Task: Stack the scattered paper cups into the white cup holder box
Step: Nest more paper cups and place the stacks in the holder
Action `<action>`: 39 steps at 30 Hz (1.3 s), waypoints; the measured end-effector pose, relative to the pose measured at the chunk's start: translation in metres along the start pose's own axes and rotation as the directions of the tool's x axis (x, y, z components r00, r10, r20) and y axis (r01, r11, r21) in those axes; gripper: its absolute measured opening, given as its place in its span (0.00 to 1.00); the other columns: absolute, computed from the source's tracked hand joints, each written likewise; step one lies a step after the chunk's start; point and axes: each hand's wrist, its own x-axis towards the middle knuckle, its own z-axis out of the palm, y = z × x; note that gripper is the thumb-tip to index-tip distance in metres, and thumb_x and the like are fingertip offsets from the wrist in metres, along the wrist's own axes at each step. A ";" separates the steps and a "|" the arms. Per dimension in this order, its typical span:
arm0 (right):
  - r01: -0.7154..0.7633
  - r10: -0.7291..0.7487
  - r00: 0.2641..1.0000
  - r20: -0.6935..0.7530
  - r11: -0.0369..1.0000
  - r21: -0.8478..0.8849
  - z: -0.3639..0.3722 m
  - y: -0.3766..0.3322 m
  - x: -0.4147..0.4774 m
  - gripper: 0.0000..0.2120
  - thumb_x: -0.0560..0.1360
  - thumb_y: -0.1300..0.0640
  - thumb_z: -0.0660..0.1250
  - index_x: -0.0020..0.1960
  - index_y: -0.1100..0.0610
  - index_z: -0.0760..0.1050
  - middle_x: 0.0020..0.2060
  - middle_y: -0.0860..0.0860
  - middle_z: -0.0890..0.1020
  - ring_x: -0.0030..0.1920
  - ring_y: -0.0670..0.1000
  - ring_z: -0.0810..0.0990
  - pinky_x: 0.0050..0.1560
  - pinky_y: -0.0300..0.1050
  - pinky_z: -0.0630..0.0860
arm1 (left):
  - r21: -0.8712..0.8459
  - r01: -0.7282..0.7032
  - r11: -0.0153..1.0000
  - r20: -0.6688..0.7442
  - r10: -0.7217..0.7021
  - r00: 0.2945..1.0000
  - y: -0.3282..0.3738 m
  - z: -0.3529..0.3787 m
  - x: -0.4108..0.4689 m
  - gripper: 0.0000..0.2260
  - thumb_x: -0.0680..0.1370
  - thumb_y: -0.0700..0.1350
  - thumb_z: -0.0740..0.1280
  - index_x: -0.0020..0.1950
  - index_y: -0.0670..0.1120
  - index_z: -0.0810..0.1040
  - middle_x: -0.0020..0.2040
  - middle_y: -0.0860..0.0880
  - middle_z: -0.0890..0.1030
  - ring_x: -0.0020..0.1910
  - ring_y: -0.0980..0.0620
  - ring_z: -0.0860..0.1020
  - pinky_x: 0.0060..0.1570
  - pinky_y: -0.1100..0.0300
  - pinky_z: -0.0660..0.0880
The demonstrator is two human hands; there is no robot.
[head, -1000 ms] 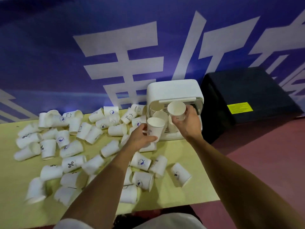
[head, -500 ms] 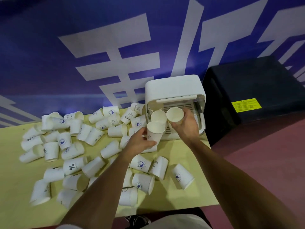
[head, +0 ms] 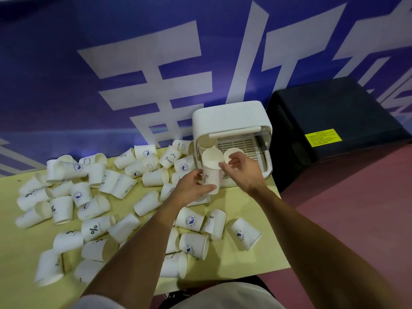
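Observation:
My left hand grips an upright white paper cup marked "Hi" just in front of the white cup holder box. My right hand hovers at the box's open front with loosely curled fingers. Its fingertips are beside the held cup's rim and hold nothing. Another cup stands upright on the slotted floor inside the box, behind those fingers. A stack of cups shows in the box's left corner. Several scattered cups lie on their sides across the yellow table.
A black case with a yellow label stands right of the box, off the table. A blue banner wall runs behind. The table's right edge lies near the box, with red floor beyond. Loose cups lie under my forearms.
My right hand lowered its cup into the box and let it go. My left hand carried the "Hi" cup closer to the box opening.

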 end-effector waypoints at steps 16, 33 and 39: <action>0.006 -0.008 0.995 -0.100 1.000 -0.020 -0.013 -0.011 -0.011 0.34 0.67 0.33 0.72 0.66 0.51 0.74 0.52 0.45 0.82 0.52 0.48 0.81 0.55 0.49 0.79 | -0.010 -0.049 0.999 0.024 0.049 0.998 0.020 0.006 0.001 0.26 0.70 0.50 0.79 0.65 0.51 0.75 0.55 0.53 0.80 0.49 0.56 0.81 0.40 0.66 0.74; -0.004 -0.010 0.983 -0.186 0.997 -0.077 -0.007 0.012 0.015 0.35 0.69 0.47 0.75 0.72 0.51 0.66 0.66 0.51 0.74 0.64 0.53 0.74 0.63 0.53 0.74 | -0.032 0.026 0.999 -0.028 -0.026 0.999 -0.007 0.009 0.022 0.17 0.71 0.49 0.78 0.56 0.54 0.77 0.53 0.49 0.80 0.51 0.51 0.81 0.49 0.56 0.80; -0.004 -0.016 0.993 -0.120 0.986 -0.167 0.003 0.024 0.026 0.38 0.70 0.48 0.76 0.74 0.56 0.63 0.68 0.54 0.73 0.67 0.57 0.72 0.66 0.56 0.72 | -0.025 0.050 0.998 -0.068 -0.051 0.996 -0.009 0.009 0.033 0.19 0.70 0.50 0.79 0.58 0.51 0.78 0.52 0.50 0.80 0.47 0.52 0.81 0.40 0.63 0.75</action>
